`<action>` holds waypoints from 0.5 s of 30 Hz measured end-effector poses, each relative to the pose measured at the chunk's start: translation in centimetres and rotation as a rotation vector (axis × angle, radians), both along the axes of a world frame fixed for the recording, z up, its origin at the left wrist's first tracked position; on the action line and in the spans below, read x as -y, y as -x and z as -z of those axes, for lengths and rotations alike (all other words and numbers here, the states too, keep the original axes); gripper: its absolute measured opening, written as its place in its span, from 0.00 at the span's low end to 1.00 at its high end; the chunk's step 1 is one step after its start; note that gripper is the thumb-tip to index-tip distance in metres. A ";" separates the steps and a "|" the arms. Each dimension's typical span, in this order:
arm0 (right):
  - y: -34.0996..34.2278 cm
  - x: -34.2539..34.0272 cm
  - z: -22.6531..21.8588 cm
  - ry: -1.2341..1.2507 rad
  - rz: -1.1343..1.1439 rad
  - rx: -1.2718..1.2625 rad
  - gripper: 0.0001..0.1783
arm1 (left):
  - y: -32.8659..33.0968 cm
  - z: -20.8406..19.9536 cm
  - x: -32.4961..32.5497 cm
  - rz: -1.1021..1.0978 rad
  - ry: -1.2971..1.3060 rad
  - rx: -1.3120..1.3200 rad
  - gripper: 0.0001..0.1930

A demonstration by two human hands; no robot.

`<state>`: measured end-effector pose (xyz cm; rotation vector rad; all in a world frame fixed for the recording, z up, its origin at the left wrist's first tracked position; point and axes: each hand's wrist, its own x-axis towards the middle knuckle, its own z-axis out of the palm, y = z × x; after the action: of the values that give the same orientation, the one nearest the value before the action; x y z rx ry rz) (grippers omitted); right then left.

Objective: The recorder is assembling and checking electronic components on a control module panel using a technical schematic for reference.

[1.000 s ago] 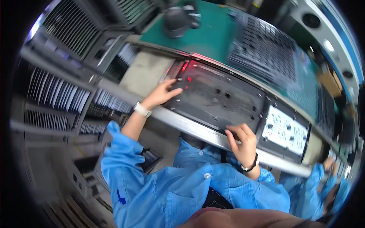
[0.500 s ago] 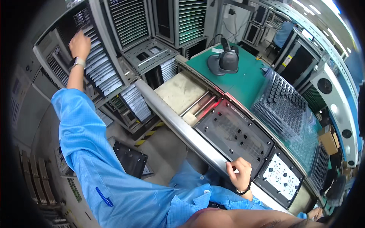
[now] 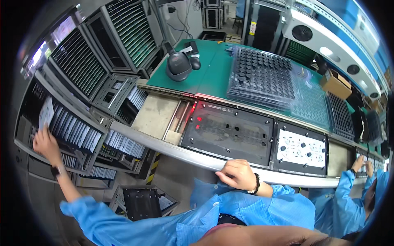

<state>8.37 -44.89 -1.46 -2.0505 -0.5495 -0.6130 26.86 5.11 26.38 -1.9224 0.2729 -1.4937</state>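
Observation:
At the far left my left hand [image 3: 46, 145] grips the lower end of a thin white circuit board [image 3: 46, 114] between its fingers. The board stands at a slant beside a magazine rack [image 3: 76, 128] filled with rows of similar white boards. My right hand [image 3: 238, 175] rests loosely curled at the metal front rail [image 3: 197, 160] of the conveyor, and nothing shows in its fingers. Just beyond it lies a black fixture frame [image 3: 227, 133] under a red light. To its right, a second black fixture holds a white board [image 3: 301, 146].
On the green bench [image 3: 209, 65] stand a black handheld scanner [image 3: 179, 65] and clear trays [image 3: 262, 78] of black round parts. A cardboard box [image 3: 336, 84] sits farther right. Another person's hands [image 3: 361, 163] work along the line at right. A black fixture [image 3: 141, 203] lies low on the left.
My left hand has come back from deep in the rack and now holds a white board. My view has turned rightward, bringing the other person into sight. My right hand stays near the rail.

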 end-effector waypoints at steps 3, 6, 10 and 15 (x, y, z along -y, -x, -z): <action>-0.7 -1.3 -1.0 -0.120 -0.153 -0.099 0.13 | 8.0 2.2 3.2 -0.023 -0.057 0.066 0.12; -2.5 -3.8 -2.5 -0.254 -0.335 -0.249 0.12 | 16.0 3.8 12.2 0.009 -0.010 0.137 0.10; -7.2 -7.8 -2.7 -0.848 -0.825 -0.775 0.33 | 17.9 6.6 17.1 0.525 0.055 -0.077 0.06; -11.8 -7.3 -5.6 -1.424 -0.790 -0.810 0.38 | 14.1 11.8 23.0 0.743 0.063 -0.620 0.14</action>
<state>20.15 -37.55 4.15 -0.4930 -0.2226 0.3163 12.81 -17.91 14.54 -2.4397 1.3472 -1.2608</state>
